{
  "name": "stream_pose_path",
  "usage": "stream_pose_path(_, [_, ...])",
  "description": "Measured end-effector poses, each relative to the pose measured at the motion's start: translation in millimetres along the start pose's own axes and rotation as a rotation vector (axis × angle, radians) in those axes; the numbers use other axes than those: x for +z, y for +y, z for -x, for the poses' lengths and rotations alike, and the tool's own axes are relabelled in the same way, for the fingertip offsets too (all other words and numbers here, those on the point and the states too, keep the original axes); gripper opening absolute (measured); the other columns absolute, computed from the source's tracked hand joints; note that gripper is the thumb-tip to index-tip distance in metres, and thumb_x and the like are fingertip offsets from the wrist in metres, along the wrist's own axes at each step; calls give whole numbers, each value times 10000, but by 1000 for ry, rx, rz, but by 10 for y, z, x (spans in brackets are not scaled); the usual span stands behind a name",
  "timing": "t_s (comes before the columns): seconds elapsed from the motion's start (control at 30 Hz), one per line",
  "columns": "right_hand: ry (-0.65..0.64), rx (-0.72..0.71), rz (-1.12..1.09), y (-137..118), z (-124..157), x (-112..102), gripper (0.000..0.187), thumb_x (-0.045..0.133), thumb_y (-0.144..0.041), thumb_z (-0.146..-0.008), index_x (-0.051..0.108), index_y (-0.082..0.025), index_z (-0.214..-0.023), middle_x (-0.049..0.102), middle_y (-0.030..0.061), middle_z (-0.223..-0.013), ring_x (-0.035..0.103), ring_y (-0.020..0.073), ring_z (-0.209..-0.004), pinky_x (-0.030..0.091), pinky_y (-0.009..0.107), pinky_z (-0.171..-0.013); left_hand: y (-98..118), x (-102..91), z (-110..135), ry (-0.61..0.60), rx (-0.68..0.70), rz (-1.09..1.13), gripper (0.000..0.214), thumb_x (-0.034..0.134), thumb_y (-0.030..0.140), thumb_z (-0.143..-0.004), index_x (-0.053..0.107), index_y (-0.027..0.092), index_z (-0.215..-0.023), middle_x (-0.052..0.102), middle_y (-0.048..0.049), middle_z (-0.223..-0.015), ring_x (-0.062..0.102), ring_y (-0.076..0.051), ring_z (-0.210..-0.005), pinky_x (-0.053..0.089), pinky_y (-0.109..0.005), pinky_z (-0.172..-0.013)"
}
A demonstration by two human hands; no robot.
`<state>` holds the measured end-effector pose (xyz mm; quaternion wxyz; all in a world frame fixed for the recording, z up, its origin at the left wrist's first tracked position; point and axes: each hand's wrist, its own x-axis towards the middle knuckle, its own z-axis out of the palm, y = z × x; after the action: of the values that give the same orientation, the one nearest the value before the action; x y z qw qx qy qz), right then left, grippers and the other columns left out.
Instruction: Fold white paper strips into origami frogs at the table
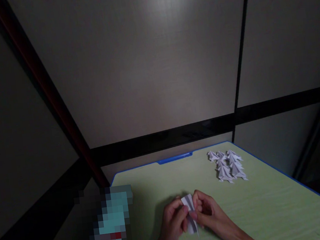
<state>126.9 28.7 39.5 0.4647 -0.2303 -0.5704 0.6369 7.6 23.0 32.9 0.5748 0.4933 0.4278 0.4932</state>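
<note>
Left hand (173, 218), right hand (208, 210) nearly closed, both pinching folded paper (189, 201)

Left hand (172, 219) and right hand (210, 212) close together over desk (281, 206), well short of its far edge. Both pinching, fingers curled. Left thumb (184, 209) angled up and inward; right thumb (195, 216) pointing across toward left hand. Wrists (237, 237) bare, converging.

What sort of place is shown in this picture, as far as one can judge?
Probably a room in a home: large panels, resembling wardrobe doors, stand behind a green tabletop with blue edging, where folded paper figures sit.
</note>
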Motion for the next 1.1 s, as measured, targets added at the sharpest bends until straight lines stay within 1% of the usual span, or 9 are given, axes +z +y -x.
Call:
stream_pose_path(0.1, [14, 20, 37, -1, 26, -34, 240, 558, -308, -636, 357, -179, -619, 377, -76, -492, 342, 58, -425, 262, 162, -404, -8, -2, 3, 43, 21, -22, 284, 533, 414, -572, 478, 144, -505, 316, 98, -282, 226, -26, -250, 162, -167, -300])
stream_pose_path(0.23, [142, 2, 117, 1, 42, -109, 155, 487, -294, -683, 409, -167, -641, 385, -48, -554, 375, 93, -515, 295, 191, -467, -24, -22, -3, 97, 60, -45, 283, 511, 377, -594, 416, 164, -435, 314, 87, -299, 236, -36, -272, 167, -172, -310])
stream_pose_path(0.3, [206, -2, 175, 1, 29, -143, 146, 457, -288, -706, 428, -162, -640, 395, -41, -563, 374, 100, -521, 294, 197, -471, -17, -36, -11, 134, 92, -54, 298, 511, 370, -594, 395, 166, -411, 328, 77, -339, 252, -40, -293, 164, -172, -311])
stream_pose_path(0.43, [319, -12, 291, 17, -15, -208, 203, 439, -322, -722, 424, -161, -599, 379, -42, -534, 349, 102, -499, 264, 201, -447, -2, -74, -38, 306, 203, -39, 261, 530, 348, -591, 425, 155, -448, 371, 59, -440, 338, -61, -382, 241, -163, -350])
stream_pose_path(0.53, [405, -34, 362, 48, -35, -271, 236, 452, -348, -709, 404, -165, -568, 347, -46, -519, 327, 102, -494, 249, 205, -443, -26, -112, -60, 417, 216, -20, 227, 516, 361, -607, 450, 159, -526, 418, 47, -475, 404, -92, -455, 316, -177, -415])
stream_pose_path(0.63, [486, -39, 406, 81, -44, -334, 268, 462, -363, -699, 362, -176, -536, 301, -56, -501, 292, 96, -478, 227, 206, -431, -67, -158, -71, 554, 231, -65, 222, 487, 370, -634, 445, 163, -565, 444, 39, -509, 424, -109, -500, 344, -192, -463])
stream_pose_path(0.7, [511, -41, 421, 92, -47, -357, 278, 460, -368, -701, 345, -181, -530, 285, -59, -498, 279, 93, -471, 218, 207, -426, -83, -183, -69, 621, 251, -124, 230, 469, 374, -652, 429, 168, -557, 431, 43, -500, 413, -108, -491, 340, -195, -464])
stream_pose_path(0.93, [496, -51, 439, 59, -40, -314, 287, 458, -372, -703, 333, -187, -521, 267, -63, -482, 254, 88, -448, 193, 209, -408, -18, -188, -20, 743, 292, -318, 242, 438, 363, -675, 409, 184, -515, 411, 50, -453, 390, -113, -451, 291, -212, -443])
stream_pose_path(1.1, [518, -59, 419, 69, -37, -276, 295, 473, -382, -689, 343, -188, -510, 271, -63, -471, 251, 87, -440, 193, 209, -400, 15, -198, -6, 797, 312, -336, 236, 448, 356, -668, 411, 190, -504, 419, 51, -447, 398, -119, -451, 289, -218, -453])
